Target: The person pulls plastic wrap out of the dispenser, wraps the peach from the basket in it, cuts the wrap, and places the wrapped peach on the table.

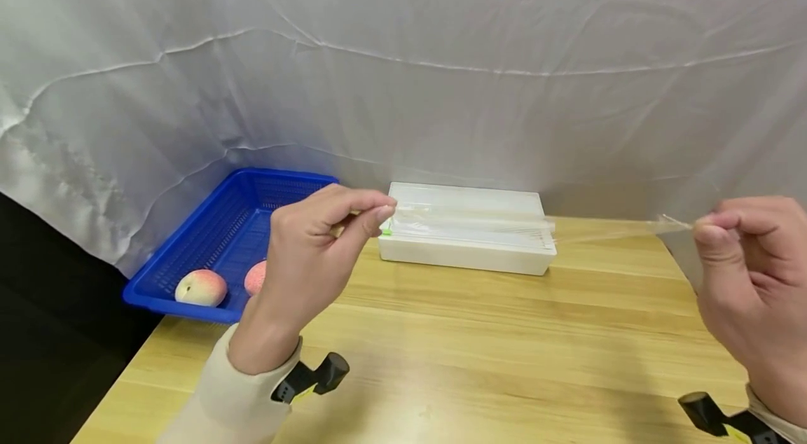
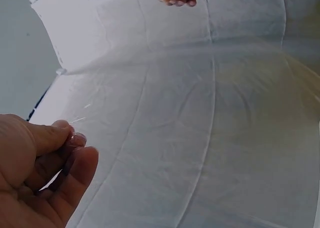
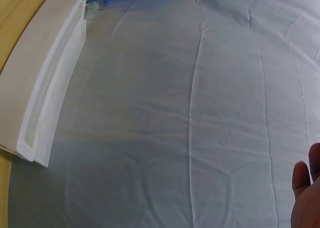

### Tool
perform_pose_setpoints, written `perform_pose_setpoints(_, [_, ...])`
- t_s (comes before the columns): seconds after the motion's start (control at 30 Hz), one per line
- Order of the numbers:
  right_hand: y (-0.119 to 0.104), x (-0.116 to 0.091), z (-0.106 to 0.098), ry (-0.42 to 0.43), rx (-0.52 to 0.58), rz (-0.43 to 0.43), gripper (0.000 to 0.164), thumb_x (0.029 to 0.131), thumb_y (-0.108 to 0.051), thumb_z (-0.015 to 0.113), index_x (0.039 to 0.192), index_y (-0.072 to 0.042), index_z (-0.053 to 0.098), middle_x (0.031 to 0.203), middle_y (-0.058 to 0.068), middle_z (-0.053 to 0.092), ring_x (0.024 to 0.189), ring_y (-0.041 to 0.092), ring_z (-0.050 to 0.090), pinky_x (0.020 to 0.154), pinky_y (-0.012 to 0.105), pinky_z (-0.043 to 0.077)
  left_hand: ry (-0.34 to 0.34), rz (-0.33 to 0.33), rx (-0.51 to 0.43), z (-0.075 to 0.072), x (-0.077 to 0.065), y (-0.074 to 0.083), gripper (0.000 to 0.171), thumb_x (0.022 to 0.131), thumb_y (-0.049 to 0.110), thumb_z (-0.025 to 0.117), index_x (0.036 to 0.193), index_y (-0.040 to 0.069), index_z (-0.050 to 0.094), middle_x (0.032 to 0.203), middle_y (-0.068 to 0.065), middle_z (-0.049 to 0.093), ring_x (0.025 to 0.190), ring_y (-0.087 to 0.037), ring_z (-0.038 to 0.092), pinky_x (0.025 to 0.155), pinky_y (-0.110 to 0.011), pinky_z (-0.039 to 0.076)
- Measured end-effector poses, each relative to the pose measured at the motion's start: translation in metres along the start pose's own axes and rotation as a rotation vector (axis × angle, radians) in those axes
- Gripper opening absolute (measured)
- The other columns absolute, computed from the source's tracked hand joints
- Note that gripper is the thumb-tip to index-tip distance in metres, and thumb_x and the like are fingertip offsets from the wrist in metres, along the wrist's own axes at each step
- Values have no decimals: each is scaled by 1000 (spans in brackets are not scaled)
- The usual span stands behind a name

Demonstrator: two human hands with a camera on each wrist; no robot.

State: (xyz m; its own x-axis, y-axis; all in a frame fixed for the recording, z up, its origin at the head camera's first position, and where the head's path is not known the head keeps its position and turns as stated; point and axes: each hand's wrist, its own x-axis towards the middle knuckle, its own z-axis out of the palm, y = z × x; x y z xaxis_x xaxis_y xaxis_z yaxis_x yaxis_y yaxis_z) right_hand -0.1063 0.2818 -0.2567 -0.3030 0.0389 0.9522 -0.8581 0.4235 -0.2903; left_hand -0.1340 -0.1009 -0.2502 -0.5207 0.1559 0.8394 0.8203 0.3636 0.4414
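Observation:
A sheet of clear cling film (image 1: 605,228) stretches taut between both hands, raised above the table. My left hand (image 1: 315,248) pinches one end between thumb and index finger; its wrist view shows the left hand (image 2: 45,173) with film bunched at the fingertips. At the far right, my right hand (image 1: 756,269) pinches the other end, fingers curled. Behind the film lies a long white cling film box (image 1: 463,260), with a small green piece (image 1: 387,227) at its left end. In the right wrist view, only part of the right hand (image 3: 307,198) shows at the edge.
On the left stands a blue plastic basket (image 1: 189,241) with a peach (image 1: 200,288) and another pinkish fruit (image 1: 255,278), partly hidden by my left hand. Beneath everything is a wooden table (image 1: 454,346); a grey-white curtain (image 1: 441,80) hangs behind it.

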Motion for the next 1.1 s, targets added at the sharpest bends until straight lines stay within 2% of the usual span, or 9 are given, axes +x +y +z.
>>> perform_pose_setpoints(0.17, [1,-17,-10,-21,377,10,15,97,9,66,86,17,60,90,14,63,86,11,53,75,10,40,-66,44,-56,-6,-17,7,4,93,4,79,96,5,82,83,-1,76,72,-8,61,62,-17,45])
perform_pose_setpoints(0.23, [1,-22,-19,-134,515,41,11,97,14,62,88,20,60,95,15,65,87,14,53,73,13,40,-135,102,-106,-8,-27,6,8,98,10,75,96,7,81,86,-2,77,74,-8,64,65,-16,48])
perform_pose_setpoints(0.33, [1,-28,-35,-416,666,89,6,97,18,56,92,20,59,99,15,64,92,18,54,76,19,41,-308,212,-169,-11,-41,0,15,104,18,69,99,10,80,89,2,78,77,-7,66,69,-14,51])
perform_pose_setpoints(0.5, [3,-43,-49,-983,589,-28,11,94,13,64,93,2,61,92,2,57,88,6,56,73,13,40,-664,261,-160,-11,-73,-5,10,103,16,71,104,18,80,93,12,76,85,3,65,81,-9,51])
perform_pose_setpoints(0.67, [3,-76,-50,-1330,326,8,33,84,3,76,87,-25,58,78,-14,52,78,-18,40,66,-1,31,-967,125,-168,-9,-99,-8,14,105,23,67,105,25,81,97,21,75,92,15,61,84,-4,49])
perform_pose_setpoints(0.8, [2,-106,-37,-1501,236,80,31,93,-16,75,73,-25,53,68,-20,45,72,-22,25,55,-1,25,-1090,8,-235,-1,-117,-12,17,107,22,65,99,27,79,91,26,70,87,23,53,78,-2,48])
perform_pose_setpoints(0.9, [-1,-120,-29,-1585,213,257,39,101,-29,69,66,-23,54,67,-30,34,63,-23,21,45,4,24,-1119,-15,-238,7,-130,-17,18,103,19,69,89,27,78,83,27,65,78,25,49,71,-1,47])
perform_pose_setpoints(1.0, [-5,-133,-24,-1620,204,409,39,103,-35,66,65,-24,60,70,-37,32,57,-25,21,40,7,26,-1145,-40,-201,10,-142,-24,19,97,16,72,83,28,77,79,29,61,73,24,47,65,-1,45])
perform_pose_setpoints(1.1, [-4,-146,-18,-1629,256,433,39,104,-33,64,67,-21,64,67,-34,37,57,-24,23,41,7,28,-1174,-34,-157,12,-153,-30,22,93,12,73,79,28,78,77,28,56,72,22,44,62,-1,42])
